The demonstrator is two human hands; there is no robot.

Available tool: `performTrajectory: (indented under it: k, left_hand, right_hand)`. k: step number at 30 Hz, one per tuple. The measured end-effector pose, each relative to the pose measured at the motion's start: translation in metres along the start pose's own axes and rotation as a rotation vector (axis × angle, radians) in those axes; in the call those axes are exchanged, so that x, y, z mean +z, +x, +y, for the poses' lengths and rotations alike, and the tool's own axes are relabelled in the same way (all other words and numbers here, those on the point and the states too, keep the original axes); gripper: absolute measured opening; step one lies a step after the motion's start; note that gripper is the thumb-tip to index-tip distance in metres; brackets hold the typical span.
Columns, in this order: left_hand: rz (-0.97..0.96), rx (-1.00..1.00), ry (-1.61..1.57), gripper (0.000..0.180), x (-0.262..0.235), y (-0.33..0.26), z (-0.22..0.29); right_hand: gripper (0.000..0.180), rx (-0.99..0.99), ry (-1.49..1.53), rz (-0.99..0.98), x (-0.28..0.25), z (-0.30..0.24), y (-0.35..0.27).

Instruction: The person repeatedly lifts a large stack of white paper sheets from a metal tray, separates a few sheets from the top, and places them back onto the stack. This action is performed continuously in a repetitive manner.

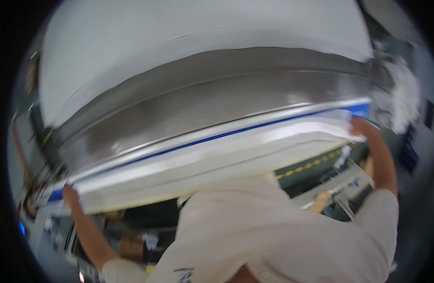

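A long white cloth sheet [217, 155] with a pale yellow lower edge is stretched across in front of my body. At its left end my left hand [70, 195] is closed on the sheet's corner, close to the blue strip. Farther away, at the right end, my right hand [359, 127] grips the other corner, its fingers partly hidden by the cloth. The sheet lies along a blue strip [217, 137] on the front edge of a machine, and folds run along its length.
Behind the blue strip rises a shiny metal panel [202, 101], with a wide white fabric surface [207, 23] beyond it. White bundled material [403, 89] lies at the far right. A brown box [132, 245] sits low at left; yellow-black tape [306, 166] marks the floor.
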State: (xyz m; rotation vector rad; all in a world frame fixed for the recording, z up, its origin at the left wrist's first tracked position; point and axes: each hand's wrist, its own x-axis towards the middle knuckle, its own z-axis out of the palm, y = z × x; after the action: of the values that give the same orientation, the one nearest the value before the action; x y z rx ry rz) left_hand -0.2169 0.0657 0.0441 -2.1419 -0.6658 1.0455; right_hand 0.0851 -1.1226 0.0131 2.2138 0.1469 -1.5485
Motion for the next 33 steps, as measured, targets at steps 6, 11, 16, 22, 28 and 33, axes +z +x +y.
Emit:
performTrajectory:
  k: [6,11,16,22,28,33]
  left_hand:
    - [0.088,0.014,-0.421,0.033,-0.120,-0.036,0.134]
    - [0.204,-0.009,-0.483,0.034,-0.078,-0.020,0.140]
    - [0.561,-0.001,-0.966,0.037,-0.054,0.015,0.154]
    - [0.882,0.018,-0.787,0.035,-0.183,0.016,0.232]
    - [1.044,0.005,-0.994,0.035,-0.181,0.022,0.251]
    - [1.079,0.031,-1.113,0.036,-0.186,0.020,0.260]
  right_hand:
    - [0.051,-0.033,0.109,-0.039,-0.038,-0.040,-0.030]
    - [0.029,0.053,0.074,0.165,-0.035,-0.052,-0.024]
    - [0.021,-0.038,0.105,0.437,-0.058,-0.116,-0.017]
    - [0.015,-0.397,0.417,0.697,-0.166,-0.281,-0.045]
    - [0.016,-0.757,0.313,0.703,-0.309,-0.515,-0.088]
    - [0.017,-1.068,0.370,0.817,-0.407,-0.683,-0.100]
